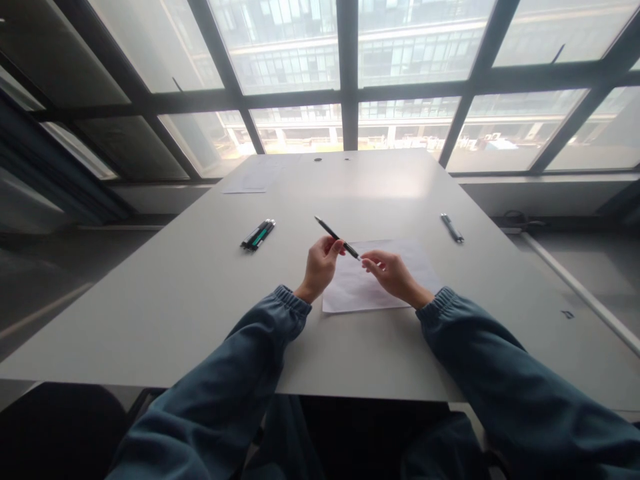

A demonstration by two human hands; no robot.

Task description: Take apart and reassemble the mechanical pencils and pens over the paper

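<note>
My left hand (323,262) pinches a black pen (330,231) near its lower end, and the pen slants up to the left above the table. My right hand (390,272) is curled with its fingertips close to the pen's tip; whether they touch it or hold a small part, I cannot make out. Both hands hover over a white sheet of paper (365,290) lying on the grey table (200,300).
A few dark pens (259,235), one with green on it, lie together to the left. A single pen (451,227) lies to the right. Another sheet (250,180) rests at the far left corner. Large windows stand beyond the table's far edge.
</note>
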